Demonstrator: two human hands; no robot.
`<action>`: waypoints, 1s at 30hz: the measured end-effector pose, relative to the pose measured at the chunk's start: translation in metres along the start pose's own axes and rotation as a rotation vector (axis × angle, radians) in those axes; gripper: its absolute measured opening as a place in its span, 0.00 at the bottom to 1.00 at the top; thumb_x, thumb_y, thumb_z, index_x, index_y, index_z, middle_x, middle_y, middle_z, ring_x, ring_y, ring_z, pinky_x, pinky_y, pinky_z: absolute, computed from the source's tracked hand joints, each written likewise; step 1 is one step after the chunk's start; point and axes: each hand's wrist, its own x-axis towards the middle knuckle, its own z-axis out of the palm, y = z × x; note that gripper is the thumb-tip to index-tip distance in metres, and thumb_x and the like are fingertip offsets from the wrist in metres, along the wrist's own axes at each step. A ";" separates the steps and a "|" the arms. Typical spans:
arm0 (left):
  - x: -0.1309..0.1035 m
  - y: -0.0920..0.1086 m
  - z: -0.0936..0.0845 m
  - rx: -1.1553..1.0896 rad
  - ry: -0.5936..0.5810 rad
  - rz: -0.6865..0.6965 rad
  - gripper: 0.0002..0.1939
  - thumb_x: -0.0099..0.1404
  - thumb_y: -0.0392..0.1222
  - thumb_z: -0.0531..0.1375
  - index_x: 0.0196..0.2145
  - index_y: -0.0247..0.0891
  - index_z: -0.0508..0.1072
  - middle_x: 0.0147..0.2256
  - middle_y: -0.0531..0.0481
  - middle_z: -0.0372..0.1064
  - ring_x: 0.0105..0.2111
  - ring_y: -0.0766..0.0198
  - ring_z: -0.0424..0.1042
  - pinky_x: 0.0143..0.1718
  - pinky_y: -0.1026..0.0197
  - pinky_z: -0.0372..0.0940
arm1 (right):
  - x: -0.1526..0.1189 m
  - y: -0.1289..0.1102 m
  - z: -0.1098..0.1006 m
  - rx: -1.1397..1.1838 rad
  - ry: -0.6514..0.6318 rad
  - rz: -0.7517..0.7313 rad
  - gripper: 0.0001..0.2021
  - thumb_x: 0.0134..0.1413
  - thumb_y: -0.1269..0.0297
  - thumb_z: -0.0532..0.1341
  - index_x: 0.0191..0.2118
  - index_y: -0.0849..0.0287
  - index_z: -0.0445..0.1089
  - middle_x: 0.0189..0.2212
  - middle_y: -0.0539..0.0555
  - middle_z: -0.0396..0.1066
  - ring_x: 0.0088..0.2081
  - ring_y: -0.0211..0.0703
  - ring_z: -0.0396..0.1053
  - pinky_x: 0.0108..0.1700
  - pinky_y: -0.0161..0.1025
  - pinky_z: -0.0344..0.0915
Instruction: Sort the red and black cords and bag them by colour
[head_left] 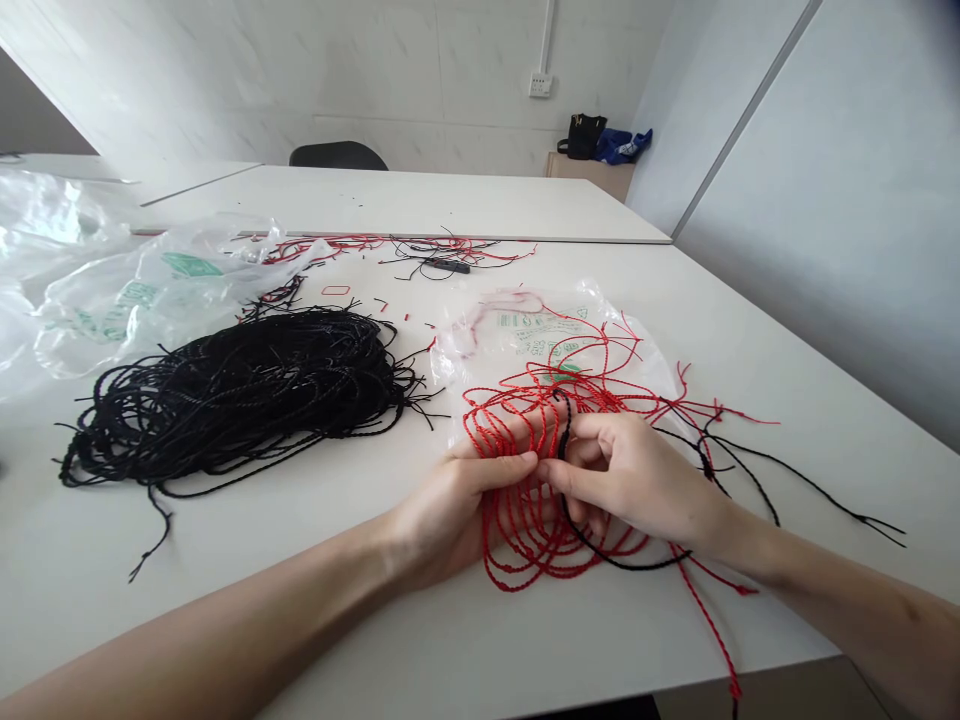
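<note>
Where the red cords (pixel 559 572) lay: looped over the left hand (pixel 456 485), above the table (pixel 525 640).
Left hand: thumb pressed onto them.
Right hand (pixel 637 470): fingers curled at the black cord (pixel 628 567); firm hold, I could not tell.
Black cord: ran lengthwise beside the loops, right hand nearer.

No word, brand or number can be read with certainty. Green print is borne by two clear plastic bags. On the near bag (pixel 487 350), just beyond the left hand (pixel 450 490) and the right hand (pixel 637 480), a barcode-like block (pixel 514 320), small lines of lettering (pixel 559 330) and a leaf-shaped mark (pixel 562 372) are shown — all too small or creased to be deciphered. On the crumpled bag (pixel 247 260), well to the left of both hands and farther off, another leaf-shaped sign (pixel 191 264) is seen, with larger green letters (pixel 124 310) beside it — distorted by folds.
</note>
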 end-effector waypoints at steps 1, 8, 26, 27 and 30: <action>0.000 0.000 0.000 -0.007 -0.001 0.001 0.25 0.61 0.29 0.49 0.56 0.41 0.57 0.37 0.44 0.70 0.32 0.65 0.71 0.41 0.57 0.62 | 0.000 0.000 0.000 -0.007 -0.005 0.001 0.12 0.50 0.56 0.59 0.29 0.61 0.60 0.18 0.49 0.68 0.17 0.32 0.65 0.18 0.28 0.64; 0.000 0.002 0.002 -0.001 -0.010 0.009 0.24 0.61 0.30 0.49 0.56 0.40 0.58 0.37 0.44 0.69 0.32 0.65 0.70 0.41 0.58 0.62 | -0.002 -0.001 -0.002 -0.062 0.009 -0.009 0.12 0.50 0.55 0.58 0.30 0.61 0.61 0.20 0.49 0.68 0.18 0.32 0.66 0.20 0.29 0.64; -0.001 0.007 0.002 -0.079 -0.146 -0.004 0.26 0.57 0.37 0.48 0.54 0.36 0.60 0.41 0.42 0.67 0.38 0.58 0.67 0.41 0.55 0.59 | -0.004 -0.003 -0.003 -0.070 0.036 -0.037 0.14 0.53 0.53 0.55 0.31 0.61 0.65 0.18 0.48 0.66 0.15 0.31 0.63 0.19 0.29 0.61; -0.001 0.007 0.003 -0.083 -0.153 -0.006 0.26 0.57 0.38 0.48 0.54 0.36 0.60 0.41 0.42 0.67 0.38 0.58 0.67 0.41 0.55 0.58 | -0.003 -0.002 -0.003 -0.073 0.042 -0.035 0.14 0.54 0.53 0.55 0.31 0.61 0.65 0.18 0.48 0.66 0.15 0.30 0.63 0.18 0.29 0.61; -0.002 0.007 0.002 -0.079 -0.140 -0.007 0.25 0.59 0.41 0.48 0.55 0.36 0.59 0.41 0.42 0.67 0.38 0.58 0.67 0.41 0.55 0.58 | -0.003 -0.003 -0.002 -0.068 0.059 -0.037 0.13 0.54 0.55 0.55 0.29 0.60 0.64 0.17 0.47 0.66 0.15 0.30 0.63 0.18 0.28 0.61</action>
